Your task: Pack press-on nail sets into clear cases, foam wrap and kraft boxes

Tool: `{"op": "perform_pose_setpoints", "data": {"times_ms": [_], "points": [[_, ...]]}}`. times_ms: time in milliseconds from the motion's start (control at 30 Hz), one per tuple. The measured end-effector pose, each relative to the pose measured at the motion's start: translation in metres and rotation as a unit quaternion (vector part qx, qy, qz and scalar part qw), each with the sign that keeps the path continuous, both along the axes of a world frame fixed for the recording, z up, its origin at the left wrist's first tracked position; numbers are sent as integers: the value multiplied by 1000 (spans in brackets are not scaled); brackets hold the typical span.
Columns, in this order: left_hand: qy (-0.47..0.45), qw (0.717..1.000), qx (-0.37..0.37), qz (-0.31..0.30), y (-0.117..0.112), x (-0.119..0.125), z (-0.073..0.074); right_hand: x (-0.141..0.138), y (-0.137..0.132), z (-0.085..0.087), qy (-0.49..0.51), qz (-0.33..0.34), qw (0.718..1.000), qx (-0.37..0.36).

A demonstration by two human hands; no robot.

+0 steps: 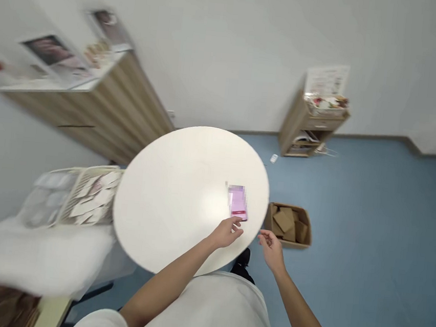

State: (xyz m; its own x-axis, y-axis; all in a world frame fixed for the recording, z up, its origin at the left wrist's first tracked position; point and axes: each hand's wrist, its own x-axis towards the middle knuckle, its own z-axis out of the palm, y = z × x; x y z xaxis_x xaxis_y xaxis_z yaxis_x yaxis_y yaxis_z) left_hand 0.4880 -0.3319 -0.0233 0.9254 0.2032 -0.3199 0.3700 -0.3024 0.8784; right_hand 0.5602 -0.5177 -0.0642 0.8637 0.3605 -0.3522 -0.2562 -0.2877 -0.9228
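Observation:
A phone (237,202) with a pink lit screen lies flat near the right edge of a round white table (176,195). My left hand (227,233) reaches over the table's near edge, its fingertips right at the phone's near end, fingers loosely curled and holding nothing. My right hand (271,248) hovers beyond the table's rim over the blue floor, fingers apart and empty.
An open cardboard box (289,224) sits on the floor right of the table. A white basket of paper packets (80,194) stands to the left. A long wooden cabinet (104,101) lines the left wall; a small wooden shelf unit (310,123) stands against the far wall.

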Motion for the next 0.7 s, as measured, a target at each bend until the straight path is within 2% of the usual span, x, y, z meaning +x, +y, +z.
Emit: {"op": "perform_pose_setpoints", "data": {"times_ms": [100, 233, 333, 400, 533, 700], "points": [[-9, 998, 22, 59, 43, -59, 8, -26, 55, 5, -14, 66, 998, 8], [2, 985, 39, 169, 102, -153, 15, -81, 136, 14, -13, 160, 987, 13], [18, 966, 47, 253, 136, -220, 18, -128, 193, 23, -18, 250, 968, 2], [36, 953, 50, 295, 152, -255, 17, -155, 225, 30, -24, 312, 950, -6], [92, 937, 43, 334, 173, -302, 11, -190, 267, 39, -27, 411, 911, -13], [142, 935, 20, 323, 185, -334, 6, -204, 288, 32, -18, 480, 877, -11]]}}
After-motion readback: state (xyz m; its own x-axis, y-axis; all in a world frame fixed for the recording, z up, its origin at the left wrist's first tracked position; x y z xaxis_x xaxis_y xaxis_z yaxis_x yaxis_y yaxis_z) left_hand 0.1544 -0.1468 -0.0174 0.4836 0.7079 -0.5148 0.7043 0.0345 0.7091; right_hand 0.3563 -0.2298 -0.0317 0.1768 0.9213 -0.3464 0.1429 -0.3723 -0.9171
